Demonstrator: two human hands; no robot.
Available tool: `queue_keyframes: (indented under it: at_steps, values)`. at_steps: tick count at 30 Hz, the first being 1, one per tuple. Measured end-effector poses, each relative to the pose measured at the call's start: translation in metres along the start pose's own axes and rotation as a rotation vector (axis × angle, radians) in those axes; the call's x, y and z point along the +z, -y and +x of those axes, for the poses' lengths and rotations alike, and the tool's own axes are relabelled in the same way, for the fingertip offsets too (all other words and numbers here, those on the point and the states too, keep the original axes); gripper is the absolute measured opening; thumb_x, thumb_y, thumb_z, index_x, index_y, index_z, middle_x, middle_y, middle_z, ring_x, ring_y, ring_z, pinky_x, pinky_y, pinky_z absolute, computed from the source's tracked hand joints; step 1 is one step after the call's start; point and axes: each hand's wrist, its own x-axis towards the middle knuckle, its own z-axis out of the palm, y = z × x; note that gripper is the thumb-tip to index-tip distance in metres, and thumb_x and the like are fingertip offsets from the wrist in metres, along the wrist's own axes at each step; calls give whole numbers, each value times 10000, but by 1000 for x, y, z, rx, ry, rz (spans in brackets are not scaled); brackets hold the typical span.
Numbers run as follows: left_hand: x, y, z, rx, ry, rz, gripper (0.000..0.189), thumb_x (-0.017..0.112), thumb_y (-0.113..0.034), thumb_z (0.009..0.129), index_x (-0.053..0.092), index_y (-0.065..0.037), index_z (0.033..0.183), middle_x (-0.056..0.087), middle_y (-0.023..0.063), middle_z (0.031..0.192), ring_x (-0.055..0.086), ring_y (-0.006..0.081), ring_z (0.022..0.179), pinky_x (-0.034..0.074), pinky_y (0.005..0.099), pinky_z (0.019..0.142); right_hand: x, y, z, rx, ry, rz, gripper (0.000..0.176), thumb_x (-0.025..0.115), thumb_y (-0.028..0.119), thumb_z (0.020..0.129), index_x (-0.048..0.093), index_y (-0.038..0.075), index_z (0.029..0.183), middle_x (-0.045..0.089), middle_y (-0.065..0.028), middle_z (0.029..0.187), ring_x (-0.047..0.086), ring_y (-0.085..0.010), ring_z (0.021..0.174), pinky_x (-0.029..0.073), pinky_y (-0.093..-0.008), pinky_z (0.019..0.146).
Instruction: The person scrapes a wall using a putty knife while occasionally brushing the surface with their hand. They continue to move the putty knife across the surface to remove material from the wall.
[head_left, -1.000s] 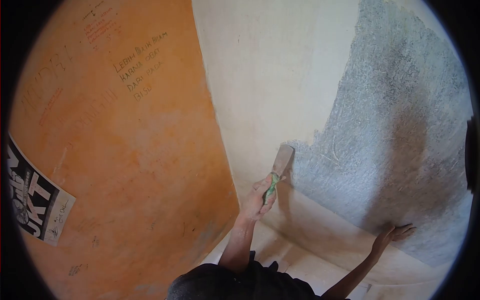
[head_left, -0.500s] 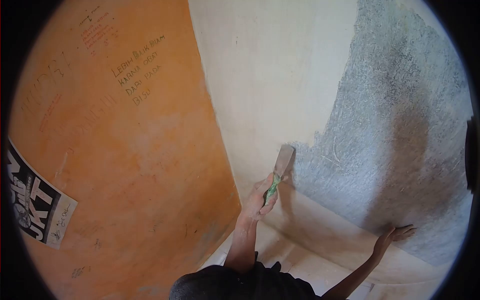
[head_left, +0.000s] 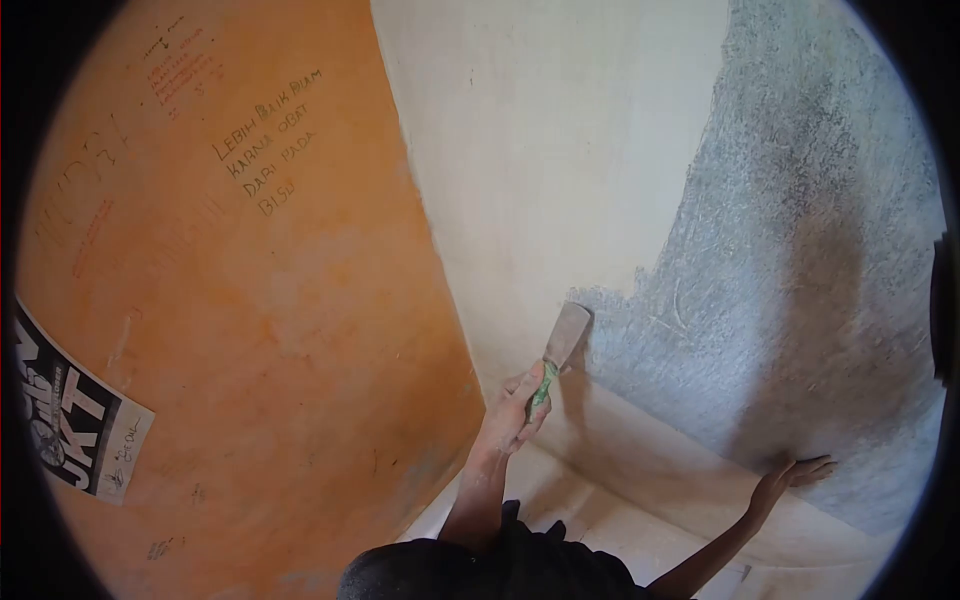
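Against part-grey wall [head_left: 730, 230], gripping scraper [head_left: 568, 333] w/ L hand [head_left: 510, 412] nr blade, prob. for control; resting empty R hand [head_left: 782, 480] low, prob. for balance.

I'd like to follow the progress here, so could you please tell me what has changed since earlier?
The grey-bladed scraper with a green handle has moved slightly down, so a strip of the rough grey wall patch shows above its tip. The view has shifted slightly too. The left hand keeps its grip; the right hand stays at the patch's lower edge.
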Motion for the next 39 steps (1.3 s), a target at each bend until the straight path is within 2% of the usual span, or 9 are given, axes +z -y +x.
queue_keyframes:
  at_steps: [7, 10, 16, 19, 21, 28, 30, 37, 39]
  values:
    - [7, -6, 3, 22, -61, 182, 445, 471, -444, 972, 622, -30, 908, 445, -16, 498, 299, 42, 315, 195, 208, 297, -2, -11, -3, 14, 35, 17, 800, 210, 600, 961, 122, -5, 1476, 34, -260, 1532, 73, -416, 1412, 128, -509, 1125]
    - [8, -7, 7, -15, -68, 119, 506, 438, -429, 987, 629, 33, 1069, 437, -11, 480, 309, 42, 304, 189, 201, 288, -4, 1, -7, 26, 44, 14, 800, 211, 599, 961, 121, -6, 1476, 33, -260, 1532, 75, -417, 1411, 131, -507, 1125]
    - [11, -15, 1, 39, -42, 122, 456, 482, -477, 958, 625, -47, 906, 462, -15, 508, 315, 35, 318, 200, 205, 303, -2, 6, -5, 50, 84, 16, 799, 213, 598, 962, 119, -6, 1476, 31, -261, 1531, 79, -418, 1410, 137, -504, 1125]
    - [24, -31, 8, -26, -76, 197, 508, 412, -445, 992, 629, 11, 1048, 447, -23, 499, 298, 42, 307, 198, 198, 289, -1, 8, 0, 65, 96, 12, 799, 213, 598, 962, 119, -6, 1476, 29, -262, 1531, 80, -418, 1410, 140, -502, 1125]
    - [45, -52, 18, 178, -36, 144, 506, 412, -449, 991, 633, 2, 1049, 428, -29, 479, 283, 41, 304, 192, 202, 292, -4, 14, -2, 74, 104, 14, 799, 214, 597, 962, 118, -6, 1476, 29, -262, 1531, 82, -419, 1410, 142, -501, 1124]
    - [3, 1, 4, 24, -53, 159, 494, 431, -439, 988, 640, 4, 1050, 416, -36, 473, 286, 36, 314, 180, 210, 295, -4, 22, -4, 92, 95, 35, 798, 216, 596, 963, 116, -7, 1476, 26, -263, 1531, 86, -420, 1409, 149, -497, 1124]
    - [19, -23, 3, 50, -12, 155, 424, 452, -432, 984, 623, -56, 886, 434, -32, 498, 289, 29, 336, 198, 193, 316, -3, 15, -4, 97, 127, 36, 798, 217, 596, 963, 116, -7, 1476, 25, -263, 1531, 87, -420, 1408, 151, -496, 1124]
    - [27, -33, 6, 221, -37, 171, 391, 461, -397, 989, 615, -58, 868, 437, -32, 508, 304, 26, 347, 209, 194, 322, -1, -2, -2, 125, 201, 47, 797, 219, 595, 964, 114, -8, 1476, 22, -264, 1530, 91, -421, 1407, 158, -492, 1123]
    - [15, -13, -1, 43, -123, 136, 387, 464, -396, 988, 621, -54, 899, 441, -28, 519, 309, 26, 350, 216, 194, 323, 0, 1, -10, 140, 191, 59, 797, 220, 594, 964, 113, -8, 1476, 22, -265, 1530, 92, -422, 1407, 160, -490, 1123]
